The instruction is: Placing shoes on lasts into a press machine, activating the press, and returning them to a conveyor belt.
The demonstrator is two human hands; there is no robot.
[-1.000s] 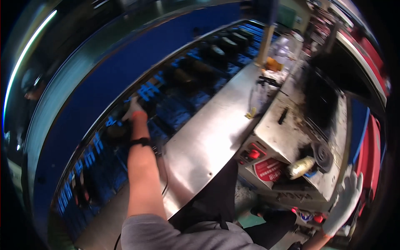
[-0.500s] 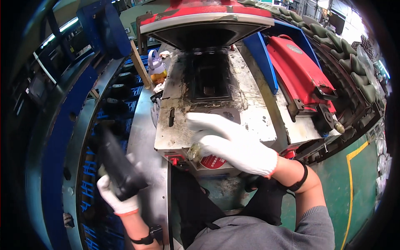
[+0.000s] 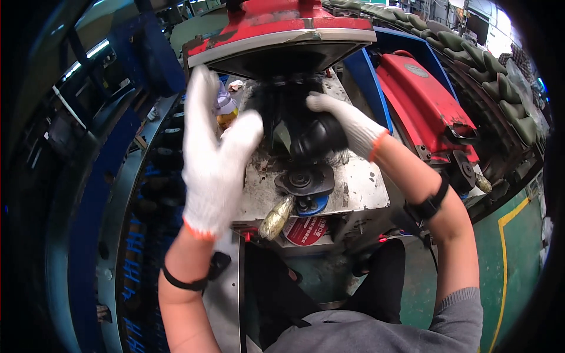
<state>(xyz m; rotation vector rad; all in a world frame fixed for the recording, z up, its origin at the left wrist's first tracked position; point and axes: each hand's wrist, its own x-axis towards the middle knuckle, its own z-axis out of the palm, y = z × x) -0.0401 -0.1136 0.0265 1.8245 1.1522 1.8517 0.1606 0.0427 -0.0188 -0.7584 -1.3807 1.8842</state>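
Observation:
My left hand (image 3: 215,159), in a white knit glove, is raised at the machine's left side. Its fingers and thumb are spread, with nothing between them; motion blurs it slightly. My right hand (image 3: 348,120), gloved too, lies against the right side of a glossy black boot-shaped piece (image 3: 321,140), its fingers reaching over the top. The piece rests over the dark recess in the machine's metal top (image 3: 359,182), under the raised red lid (image 3: 271,32). Shadow hides part of its far end. Nearer me are a black cam plate (image 3: 305,180) and a tape-wrapped handle (image 3: 276,217).
A second red machine cover (image 3: 421,97) with a blue guard (image 3: 376,88) stands to the right. Behind the left hand is a purple-topped bottle (image 3: 225,103). A rack of dark soles (image 3: 162,179) runs along the left. Green padded pieces (image 3: 500,88) line the far right.
The black piece has gone from my left hand at lower left to the machine top. My left hand has risen, open. My right hand has moved from near the handle to the piece.

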